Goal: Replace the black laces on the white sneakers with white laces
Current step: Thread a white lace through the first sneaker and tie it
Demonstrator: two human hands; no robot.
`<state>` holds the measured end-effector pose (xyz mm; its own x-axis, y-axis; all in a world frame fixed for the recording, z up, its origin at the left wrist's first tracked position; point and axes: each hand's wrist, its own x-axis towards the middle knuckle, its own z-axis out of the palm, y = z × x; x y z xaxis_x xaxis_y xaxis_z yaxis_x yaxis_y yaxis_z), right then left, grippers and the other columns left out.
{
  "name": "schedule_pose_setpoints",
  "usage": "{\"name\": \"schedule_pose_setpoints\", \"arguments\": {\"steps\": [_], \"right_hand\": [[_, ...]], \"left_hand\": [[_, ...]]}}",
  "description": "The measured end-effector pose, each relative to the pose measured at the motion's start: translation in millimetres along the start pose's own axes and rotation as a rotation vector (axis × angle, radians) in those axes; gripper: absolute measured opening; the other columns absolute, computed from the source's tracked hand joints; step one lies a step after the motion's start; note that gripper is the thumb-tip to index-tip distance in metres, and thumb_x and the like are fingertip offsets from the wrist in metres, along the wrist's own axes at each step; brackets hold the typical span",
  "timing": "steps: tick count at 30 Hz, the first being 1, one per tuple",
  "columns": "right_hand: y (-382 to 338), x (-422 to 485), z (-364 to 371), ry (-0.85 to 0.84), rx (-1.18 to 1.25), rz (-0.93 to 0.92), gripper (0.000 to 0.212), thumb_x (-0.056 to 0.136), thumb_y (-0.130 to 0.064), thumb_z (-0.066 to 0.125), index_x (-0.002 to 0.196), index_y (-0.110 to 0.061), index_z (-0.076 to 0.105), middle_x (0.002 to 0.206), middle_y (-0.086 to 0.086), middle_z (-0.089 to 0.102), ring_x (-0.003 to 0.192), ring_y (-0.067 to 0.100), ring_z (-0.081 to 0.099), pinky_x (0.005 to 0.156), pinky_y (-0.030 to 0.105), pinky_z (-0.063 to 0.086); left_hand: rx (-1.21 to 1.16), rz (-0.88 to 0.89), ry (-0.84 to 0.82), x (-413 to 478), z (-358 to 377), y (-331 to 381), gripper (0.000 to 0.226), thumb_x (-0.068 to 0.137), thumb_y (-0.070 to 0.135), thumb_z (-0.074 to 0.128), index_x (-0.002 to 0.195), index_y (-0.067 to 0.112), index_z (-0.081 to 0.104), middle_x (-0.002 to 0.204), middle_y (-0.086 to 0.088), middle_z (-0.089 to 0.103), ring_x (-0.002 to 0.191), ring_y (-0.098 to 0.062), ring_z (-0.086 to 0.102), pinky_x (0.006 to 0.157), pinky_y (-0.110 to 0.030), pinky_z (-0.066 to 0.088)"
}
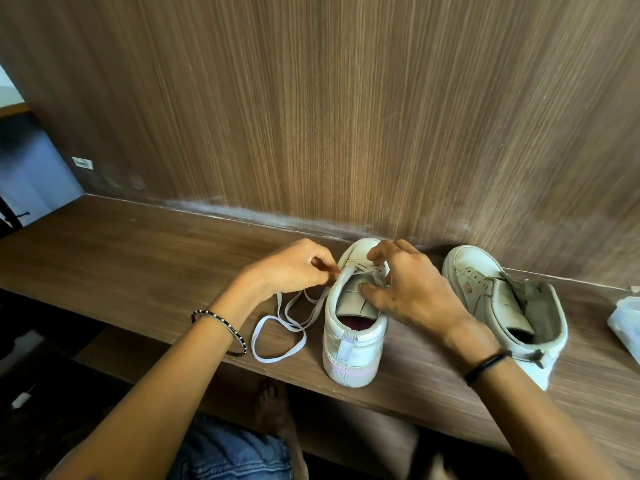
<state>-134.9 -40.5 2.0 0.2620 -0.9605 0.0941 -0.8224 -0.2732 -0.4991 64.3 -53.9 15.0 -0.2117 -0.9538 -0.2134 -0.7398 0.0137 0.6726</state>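
A: Left hand [294, 268], grip?
B: Narrow. Thumb and fingertips pinched together on the white lace [277, 327], right at the left eyelet edge of the middle sneaker [353, 344]. Other fingers curled in.

A: Where's the lace overall?
B: A couple of rows cross the front eyelets near the toe, under the right fingers. The rest trails off the shoe's left side and lies in loose loops on the wooden shelf [121, 258], lower centre-left of the frame.

A: Right hand [408, 289]?
B: On the same sneaker, partly closed. Thumb presses the tongue, fingers curl over the laced front near the toe. Cannot tell whether the fingertips also pinch the lace; they hide it.

A: Sneaker pose?
B: Upright on its sole, heel toward the camera, toe at the wood panel wall [346, 116]. Centre of the frame.

A: Other shoe?
B: Second sneaker [519, 306], right of centre, apart from both hands. Upright, toe to the wall, tongue flopped open, eyelets bare where visible.

A: Anything else?
B: Beaded bangle [221, 327] on the left wrist, black band [485, 367] on the right wrist. White plastic item [627, 323] cut off at the right edge, can't identify. Blue denim [228, 452] bottom centre, a bare foot [273, 407] under the shelf.
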Motion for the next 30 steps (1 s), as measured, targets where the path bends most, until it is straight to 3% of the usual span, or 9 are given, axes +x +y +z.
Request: {"name": "schedule_pose_setpoints", "arguments": {"steps": [3,8,12,15,17,20,22,26,30], "right_hand": [[-0.5,-0.7,-0.1,0.01,0.004,-0.009,0.045,0.089,-0.035,0.072,0.129,-0.022,0.054,0.12,-0.007,0.051,0.1,0.019,0.059,0.082,0.035,0.05],[-0.5,-1.4,-0.8,0.018,-0.003,-0.026,0.042,0.089,-0.035,0.071,0.127,-0.023,0.056,0.119,-0.006,0.052,0.098,0.019,0.06,0.082,0.036,0.052],[2.1,0.8,-2.4,0.011,0.08,-0.021,0.038,0.091,-0.038,0.07,0.122,-0.021,0.059,0.116,-0.006,0.058,0.096,0.015,0.061,0.084,0.033,0.053],[2.4,0.8,-8.6,0.071,0.279,-0.028,0.021,0.095,-0.039,0.067,0.107,-0.021,0.067,0.09,-0.012,0.066,0.078,0.003,0.062,0.068,0.015,0.046],[-0.1,2.5,-11.6,0.102,0.437,-0.036,0.014,0.099,-0.033,0.063,0.107,-0.024,0.07,0.084,-0.011,0.071,0.074,-0.001,0.064,0.069,0.01,0.046],[-12.9,9.3,-11.7,0.026,0.726,-0.104,0.019,0.104,-0.027,0.057,0.114,-0.021,0.071,0.109,-0.006,0.074,0.107,0.002,0.065,0.095,0.017,0.046],[-21.8,12.5,-12.3,-0.044,0.915,-0.147,0.028,0.107,-0.027,0.05,0.107,-0.008,0.071,0.109,0.007,0.075,0.112,0.014,0.067,0.099,0.022,0.047],[-24.3,18.4,-21.8,0.012,1.184,-0.032,0.035,0.104,-0.035,0.054,0.077,-0.015,0.063,0.081,0.003,0.062,0.074,0.01,0.06,0.083,0.024,0.044],[-17.9,17.4,-30.7,0.05,1.47,0.1,0.03,0.099,-0.031,0.06,0.073,-0.019,0.052,0.07,-0.003,0.054,0.068,0.012,0.054,0.082,0.028,0.039]], "left_hand": [[0.055,-0.022,-0.019,0.8,0.5,3.1,0.021,0.095,0.007,0.058,0.103,0.017,0.074,0.106,-0.003,0.072,0.108,-0.021,0.065,0.101,-0.04,0.05],[-0.073,-0.049,-0.024,0.4,-2.2,10.7,0.018,0.103,0.014,0.053,0.115,0.014,0.066,0.108,0.0,0.069,0.106,-0.009,0.06,0.091,-0.023,0.045],[-0.279,-0.022,0.091,1.4,-10.9,14.0,0.018,0.102,0.011,0.052,0.116,0.015,0.063,0.084,0.003,0.064,0.072,-0.003,0.061,0.069,-0.015,0.045],[-0.458,0.082,0.204,1.4,-21.7,17.8,0.02,0.103,0.011,0.052,0.119,0.012,0.064,0.074,0.005,0.06,0.06,-0.006,0.053,0.072,-0.026,0.045],[-0.529,0.168,0.221,-1.5,-26.6,22.2,0.02,0.104,0.012,0.054,0.12,0.012,0.066,0.071,0.008,0.06,0.059,-0.008,0.05,0.079,-0.033,0.045],[-0.559,0.27,0.176,-8.1,-25.9,29.6,0.02,0.104,0.012,0.055,0.12,0.011,0.066,0.072,0.006,0.059,0.057,-0.008,0.046,0.079,-0.035,0.044],[-0.562,0.301,0.175,-9.4,-22.8,34.7,0.021,0.104,0.012,0.055,0.121,0.009,0.066,0.071,0.005,0.058,0.055,-0.007,0.044,0.074,-0.031,0.045],[-0.603,0.303,0.232,-7.4,-29.2,34.7,0.02,0.104,0.015,0.054,0.119,0.014,0.067,0.069,0.007,0.054,0.052,-0.007,0.036,0.068,-0.023,0.046],[-0.776,0.276,0.349,-1.2,-40.9,23.6,0.017,0.103,0.014,0.055,0.112,0.017,0.07,0.068,0.008,0.055,0.051,-0.007,0.035,0.065,-0.025,0.043]]}}
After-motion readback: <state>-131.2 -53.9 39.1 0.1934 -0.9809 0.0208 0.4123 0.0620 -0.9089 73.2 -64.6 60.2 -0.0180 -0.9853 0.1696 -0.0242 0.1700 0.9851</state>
